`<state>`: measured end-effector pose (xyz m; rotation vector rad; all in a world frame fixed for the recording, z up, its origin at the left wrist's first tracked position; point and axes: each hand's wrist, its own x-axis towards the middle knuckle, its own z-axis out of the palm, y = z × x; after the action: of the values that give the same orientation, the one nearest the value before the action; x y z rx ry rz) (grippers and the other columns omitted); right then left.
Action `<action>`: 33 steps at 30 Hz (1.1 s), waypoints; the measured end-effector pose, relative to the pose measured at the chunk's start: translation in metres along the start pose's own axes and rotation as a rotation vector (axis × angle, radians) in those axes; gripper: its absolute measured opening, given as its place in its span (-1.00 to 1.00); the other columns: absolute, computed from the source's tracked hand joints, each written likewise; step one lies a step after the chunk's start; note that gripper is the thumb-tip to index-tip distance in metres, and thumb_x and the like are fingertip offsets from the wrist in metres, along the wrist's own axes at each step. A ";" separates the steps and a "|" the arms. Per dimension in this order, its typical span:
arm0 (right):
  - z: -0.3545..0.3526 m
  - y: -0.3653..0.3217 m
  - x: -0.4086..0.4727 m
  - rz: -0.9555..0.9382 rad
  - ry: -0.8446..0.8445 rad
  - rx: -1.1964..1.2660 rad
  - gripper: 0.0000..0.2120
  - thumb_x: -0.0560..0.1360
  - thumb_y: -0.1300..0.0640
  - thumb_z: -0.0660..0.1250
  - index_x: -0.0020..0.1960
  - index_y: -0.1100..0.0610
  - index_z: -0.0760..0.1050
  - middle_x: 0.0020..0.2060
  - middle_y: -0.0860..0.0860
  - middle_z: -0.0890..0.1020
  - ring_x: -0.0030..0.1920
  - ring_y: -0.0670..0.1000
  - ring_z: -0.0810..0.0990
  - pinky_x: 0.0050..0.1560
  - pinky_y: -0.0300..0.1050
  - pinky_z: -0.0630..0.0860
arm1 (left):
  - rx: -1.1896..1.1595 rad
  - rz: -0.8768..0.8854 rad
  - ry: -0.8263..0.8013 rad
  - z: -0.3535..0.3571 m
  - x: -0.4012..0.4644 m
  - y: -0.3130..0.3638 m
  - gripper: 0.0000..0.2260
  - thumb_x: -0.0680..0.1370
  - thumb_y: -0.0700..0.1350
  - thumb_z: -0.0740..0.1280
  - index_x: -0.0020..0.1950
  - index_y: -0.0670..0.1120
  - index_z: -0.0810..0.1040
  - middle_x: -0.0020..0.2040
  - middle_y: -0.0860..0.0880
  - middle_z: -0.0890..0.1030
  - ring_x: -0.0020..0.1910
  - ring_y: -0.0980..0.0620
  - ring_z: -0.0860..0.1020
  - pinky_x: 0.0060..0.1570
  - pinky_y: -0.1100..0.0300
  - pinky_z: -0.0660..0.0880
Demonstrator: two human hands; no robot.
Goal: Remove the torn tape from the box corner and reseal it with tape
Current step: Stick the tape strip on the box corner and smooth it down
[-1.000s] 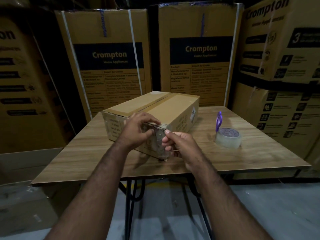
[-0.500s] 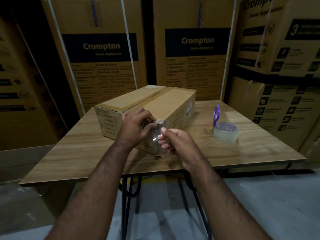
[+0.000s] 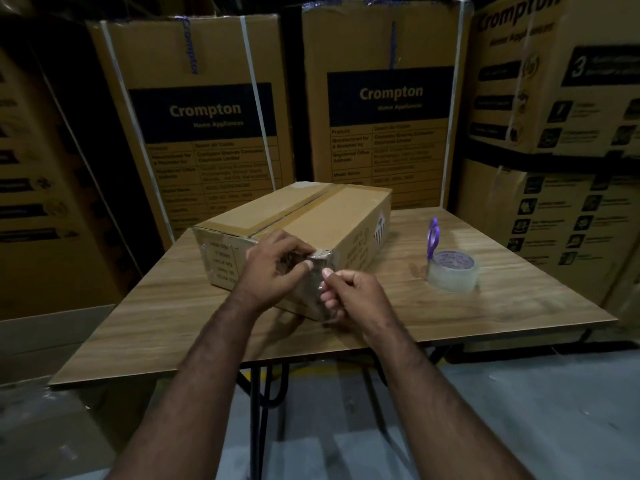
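Observation:
A long cardboard box [image 3: 322, 216] lies on the wooden table [image 3: 502, 306], its near corner turned toward me. Clear torn tape [image 3: 317, 278] covers that corner, crinkled and shiny. My left hand [image 3: 273, 268] rests on the box's near end face, thumb and fingers pinched at the tape near the top of the corner. My right hand [image 3: 349, 296] pinches the tape's edge lower on the corner, fingers curled. A roll of clear tape [image 3: 452, 271] sits on the table to the right, with purple-handled scissors [image 3: 433, 237] just behind it.
Tall printed cartons [image 3: 388, 109] stand stacked close behind and on both sides of the table. The table's near edge [image 3: 311, 355] lies just below my wrists, with black metal legs and grey floor beneath.
Both hands have stayed at the box corner, fingers working at the tape. My view has shifted slightly, and the right hand's pinch sits a little lower on the corner.

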<state>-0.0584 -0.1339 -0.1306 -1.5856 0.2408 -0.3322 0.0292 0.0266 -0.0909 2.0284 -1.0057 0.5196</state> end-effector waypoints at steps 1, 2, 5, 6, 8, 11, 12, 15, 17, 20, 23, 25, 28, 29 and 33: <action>0.001 0.001 0.001 0.000 -0.004 0.011 -0.68 0.57 -0.15 0.39 -0.12 0.11 0.69 -0.33 0.02 0.69 -0.34 -0.05 0.60 -0.36 -0.15 0.49 | 0.021 -0.002 0.010 0.002 0.000 0.003 -0.71 0.49 0.19 0.33 0.11 0.12 0.67 0.02 0.11 0.55 0.11 0.08 0.52 0.24 -0.25 0.44; 0.003 0.003 0.003 -0.005 -0.009 0.027 -0.67 0.56 -0.16 0.39 -0.13 0.10 0.69 -0.34 0.02 0.68 -0.35 -0.05 0.58 -0.37 -0.15 0.49 | 0.046 0.001 0.021 0.005 0.000 0.005 -0.71 0.49 0.23 0.33 0.10 0.15 0.67 0.00 0.12 0.53 0.09 0.07 0.51 0.24 -0.23 0.42; 0.004 0.006 0.005 -0.006 -0.020 0.059 -0.69 0.58 -0.15 0.38 -0.16 0.07 0.68 -0.34 0.03 0.67 -0.37 -0.05 0.57 -0.42 -0.18 0.44 | 0.153 -0.004 0.070 0.015 0.001 0.011 -0.67 0.46 0.32 0.33 0.03 0.15 0.65 -0.02 0.12 0.49 0.07 0.08 0.47 0.21 -0.06 0.32; 0.004 0.007 0.005 -0.002 -0.025 0.068 -0.69 0.58 -0.15 0.38 -0.18 0.04 0.68 -0.33 0.03 0.67 -0.37 -0.06 0.56 -0.42 -0.19 0.43 | 0.203 -0.009 0.096 0.018 0.002 0.014 -0.67 0.44 0.32 0.34 0.00 0.13 0.63 -0.03 0.12 0.47 0.06 0.09 0.45 0.16 0.00 0.26; 0.003 0.009 0.006 0.002 -0.034 0.074 -0.71 0.58 -0.15 0.38 -0.20 -0.01 0.68 -0.33 0.03 0.67 -0.38 -0.06 0.55 -0.42 -0.18 0.40 | 0.300 -0.024 0.164 0.026 0.002 0.020 -0.74 0.45 0.26 0.39 -0.06 0.10 0.58 -0.06 0.13 0.42 0.02 0.10 0.41 0.11 0.05 0.21; 0.002 0.010 0.007 -0.015 -0.040 0.050 -0.72 0.60 -0.12 0.35 -0.17 0.01 0.67 -0.32 0.02 0.68 -0.36 -0.04 0.56 -0.42 -0.18 0.41 | 0.367 -0.066 0.229 0.038 0.002 0.028 -0.79 0.47 0.17 0.43 -0.10 0.08 0.51 -0.07 0.13 0.38 -0.01 0.10 0.36 0.12 0.03 0.27; 0.001 0.010 0.007 -0.013 -0.044 0.053 -0.72 0.62 -0.08 0.34 -0.16 0.04 0.66 -0.32 0.03 0.67 -0.36 -0.04 0.56 -0.43 -0.19 0.42 | 0.379 -0.081 0.238 0.040 0.002 0.030 -0.79 0.47 0.16 0.43 -0.10 0.08 0.49 -0.07 0.12 0.38 -0.01 0.09 0.37 0.12 0.01 0.29; 0.001 0.011 0.007 0.001 -0.056 0.069 -0.72 0.65 0.01 0.31 -0.15 0.10 0.65 -0.30 0.06 0.66 -0.38 -0.06 0.55 -0.41 -0.19 0.44 | 0.421 -0.122 0.258 0.046 0.005 0.034 -0.80 0.47 0.13 0.41 -0.11 0.09 0.45 -0.06 0.11 0.38 -0.01 0.06 0.39 0.14 -0.03 0.32; -0.001 0.011 0.007 0.003 -0.055 0.040 -0.73 0.66 0.03 0.29 -0.12 0.11 0.65 -0.29 0.04 0.67 -0.36 -0.07 0.57 -0.36 -0.16 0.48 | 0.444 -0.139 0.269 0.049 0.004 0.037 -0.81 0.47 0.12 0.40 -0.10 0.08 0.44 -0.05 0.10 0.36 0.00 0.05 0.39 0.13 -0.03 0.32; -0.004 0.009 0.005 0.010 -0.072 0.050 -0.74 0.67 0.04 0.28 -0.09 0.13 0.65 -0.29 0.04 0.66 -0.37 -0.07 0.57 -0.38 -0.17 0.48 | 0.452 -0.149 0.259 0.050 0.002 0.040 -0.81 0.49 0.12 0.39 -0.06 0.08 0.45 -0.03 0.09 0.36 0.03 0.03 0.41 0.15 -0.03 0.32; -0.003 0.006 0.004 0.006 -0.095 0.101 -0.72 0.67 0.05 0.29 -0.16 0.11 0.62 -0.34 0.05 0.62 -0.44 -0.07 0.52 -0.44 -0.19 0.43 | 0.443 -0.155 0.221 0.044 0.001 0.040 -0.82 0.50 0.15 0.39 0.01 0.14 0.47 -0.01 0.10 0.37 0.06 0.05 0.41 0.18 -0.05 0.31; -0.001 0.005 0.005 0.009 -0.093 0.105 -0.71 0.67 0.04 0.29 -0.17 0.11 0.62 -0.35 0.03 0.61 -0.44 -0.09 0.51 -0.43 -0.21 0.41 | 0.453 -0.169 0.191 0.040 0.003 0.042 -0.84 0.52 0.17 0.36 0.05 0.19 0.49 -0.01 0.11 0.36 0.06 0.07 0.40 0.17 -0.06 0.29; -0.001 0.004 0.003 0.030 -0.087 0.102 -0.73 0.68 0.04 0.28 -0.11 0.14 0.61 -0.37 0.00 0.63 -0.45 -0.10 0.50 -0.43 -0.20 0.40 | 0.486 -0.222 0.174 0.041 0.010 0.054 -0.87 0.54 0.16 0.34 -0.04 0.15 0.47 -0.02 0.10 0.36 0.06 0.06 0.37 0.14 -0.09 0.28; -0.001 0.005 0.002 0.030 -0.088 0.115 -0.72 0.68 0.04 0.27 -0.12 0.14 0.59 -0.39 0.00 0.63 -0.48 -0.10 0.48 -0.45 -0.20 0.39 | 0.493 -0.250 0.166 0.042 0.013 0.058 -0.87 0.54 0.15 0.33 -0.04 0.13 0.47 -0.02 0.09 0.36 0.07 0.05 0.37 0.15 -0.11 0.29; -0.001 0.007 0.003 0.010 -0.094 0.131 -0.71 0.68 0.03 0.27 -0.17 0.11 0.56 -0.42 -0.01 0.62 -0.50 -0.09 0.45 -0.46 -0.20 0.35 | 0.505 -0.295 0.178 0.048 0.016 0.065 -0.88 0.57 0.15 0.30 0.02 0.15 0.50 0.00 0.09 0.33 0.06 0.06 0.33 0.19 -0.17 0.34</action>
<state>-0.0560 -0.1361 -0.1374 -1.4660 0.1517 -0.2599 -0.0125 -0.0435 -0.0783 2.4636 -0.4822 0.8369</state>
